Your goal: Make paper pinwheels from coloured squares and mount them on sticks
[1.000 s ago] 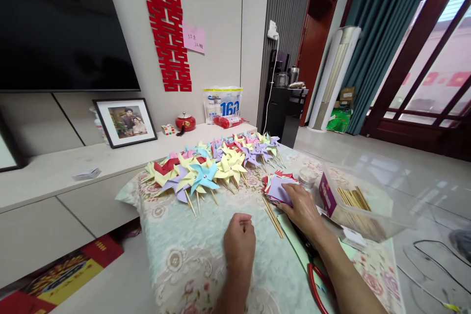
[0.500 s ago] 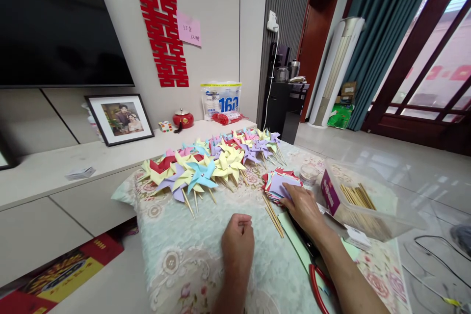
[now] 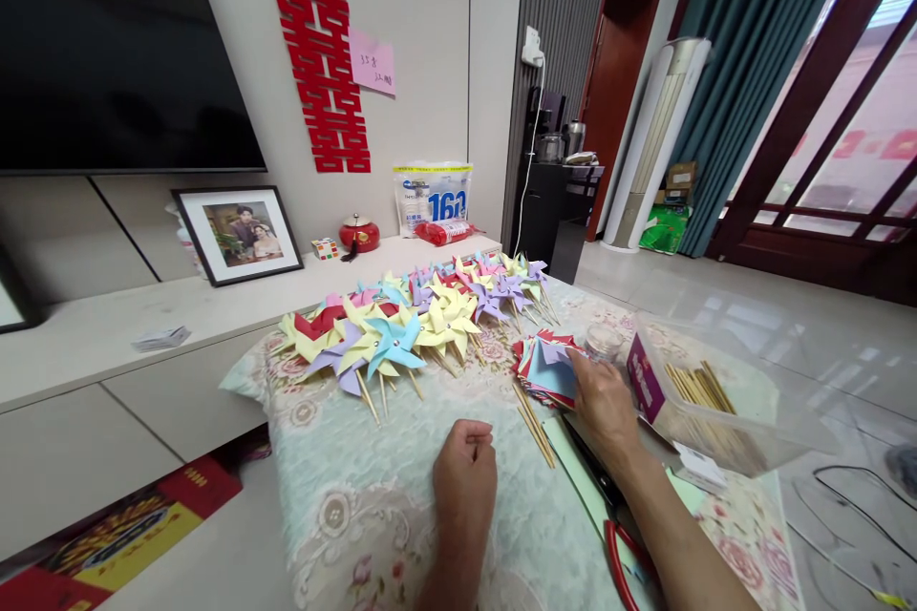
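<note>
My right hand [image 3: 606, 393] is at a stack of coloured paper squares [image 3: 548, 380], its fingers closed on a purple paper square [image 3: 557, 353] that is partly lifted off the top. A blue square shows beneath it. My left hand [image 3: 465, 468] rests on the tablecloth, fingers curled in, with nothing seen in it. Under my right forearm lie scissors [image 3: 614, 501] with red handles, on top of pale green paper [image 3: 573, 473]. A few thin wooden sticks [image 3: 536, 428] lie between my hands, beside the stack.
Many finished paper pinwheels [image 3: 394, 344] on sticks cover the far left of the table. At the right stands a clear plastic box [image 3: 759, 401] holding wooden sticks [image 3: 706, 391]. A small round clear tub [image 3: 603, 341] and a small white box [image 3: 698, 466] are nearby.
My right hand has drawn back to the right, peeling the purple square up and uncovering a blue one. My left hand stays in place.
</note>
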Motion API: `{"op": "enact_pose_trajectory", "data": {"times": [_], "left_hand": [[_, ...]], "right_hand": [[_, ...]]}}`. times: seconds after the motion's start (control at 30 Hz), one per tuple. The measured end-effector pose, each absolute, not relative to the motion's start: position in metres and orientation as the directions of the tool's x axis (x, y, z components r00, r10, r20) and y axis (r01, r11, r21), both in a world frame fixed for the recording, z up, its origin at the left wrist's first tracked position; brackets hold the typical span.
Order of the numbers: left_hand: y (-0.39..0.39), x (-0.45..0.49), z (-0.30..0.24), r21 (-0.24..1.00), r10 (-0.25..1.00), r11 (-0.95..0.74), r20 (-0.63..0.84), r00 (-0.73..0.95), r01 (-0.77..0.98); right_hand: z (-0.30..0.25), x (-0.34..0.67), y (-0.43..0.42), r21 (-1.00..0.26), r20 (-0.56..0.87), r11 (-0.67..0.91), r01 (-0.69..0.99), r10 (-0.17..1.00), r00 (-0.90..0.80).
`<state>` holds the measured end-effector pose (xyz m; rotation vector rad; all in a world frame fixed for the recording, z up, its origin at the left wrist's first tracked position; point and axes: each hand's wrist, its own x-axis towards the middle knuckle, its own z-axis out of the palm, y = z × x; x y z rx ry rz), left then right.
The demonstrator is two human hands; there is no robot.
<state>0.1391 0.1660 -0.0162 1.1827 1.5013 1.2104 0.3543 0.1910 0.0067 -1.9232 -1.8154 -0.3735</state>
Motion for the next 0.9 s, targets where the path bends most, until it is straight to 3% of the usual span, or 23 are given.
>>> {"op": "enact_pose_trajectory", "data": {"times": [0.13, 0.3, 0.47, 0.6, 0.73, 0.9], "left_hand": [[0.165, 0.139, -0.020, 0.989, 0.980, 0.089, -0.066, -0.187, 0.117], [0.166, 0.144, -0.026, 0.993, 0.987, 0.093, -0.102, -0.124, -0.073], [0.167, 0.146, -0.023, 0.964, 0.988, 0.135, -0.149, -0.043, -0.230], [0.166, 0.145, -0.017, 0.935, 0.979, 0.202, -0.201, 0.033, -0.292], [0.161, 0.141, -0.005, 0.902, 0.974, 0.225, -0.197, 0.114, -0.368], [0.157, 0.136, 0.014, 0.635, 0.900, 0.429, -0.244, 0.360, -0.643]], "right_hand": [[0.016, 0.354, 0.181, -0.117, 0.749, 0.056, 0.992, 0.661, 0.051], [0.031, 0.339, 0.165, -0.113, 0.883, 0.180, 0.977, 0.469, 0.016], [0.028, 0.334, 0.162, -0.120, 0.888, 0.202, 0.972, 0.459, 0.014], [0.024, 0.339, 0.165, -0.200, 0.904, 0.231, 0.952, 0.419, 0.088], [0.029, 0.337, 0.161, -0.281, 0.922, 0.364, 0.888, 0.360, 0.144], [0.036, 0.316, 0.152, -0.177, 0.872, 0.572, 0.801, 0.468, -0.142]]}}
